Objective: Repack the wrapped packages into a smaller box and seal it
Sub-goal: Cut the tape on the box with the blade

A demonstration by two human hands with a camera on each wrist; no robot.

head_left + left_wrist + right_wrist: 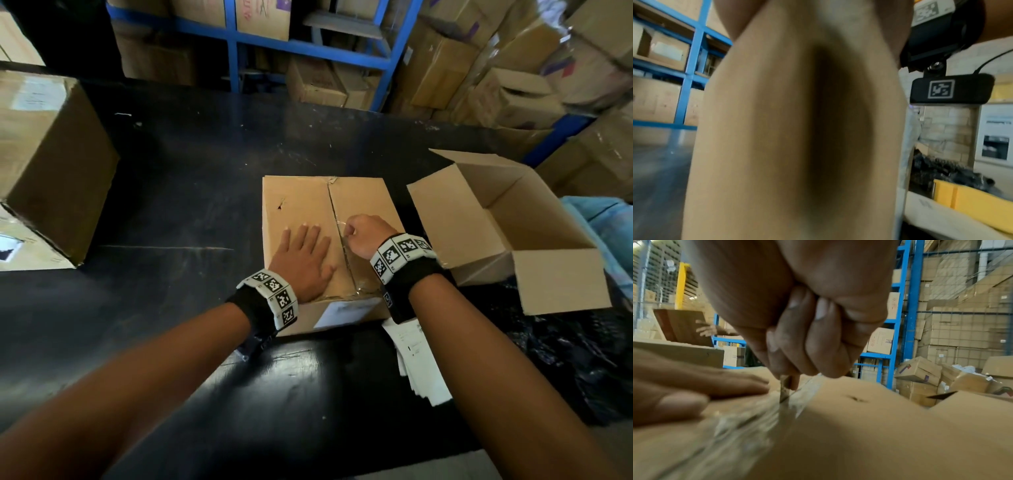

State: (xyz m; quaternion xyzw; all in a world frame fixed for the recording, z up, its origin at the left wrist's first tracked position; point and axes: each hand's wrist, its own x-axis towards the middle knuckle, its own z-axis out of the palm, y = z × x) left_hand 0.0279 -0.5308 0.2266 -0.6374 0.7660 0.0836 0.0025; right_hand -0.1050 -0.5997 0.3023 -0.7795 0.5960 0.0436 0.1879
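A closed cardboard box lies in the middle of the black table, its top seam covered with clear tape. My left hand lies flat on the left flap, fingers straight. My right hand is a fist over the seam. In the right wrist view this right hand grips a thin blade whose tip is in the tape, with the left hand beside it. A smaller empty box stands open just right of the closed one. No wrapped packages show.
A big cardboard box stands at the table's left end. White paper sheets and black plastic lie front right, with light blue fabric behind the open box. Blue racking with cartons lines the back.
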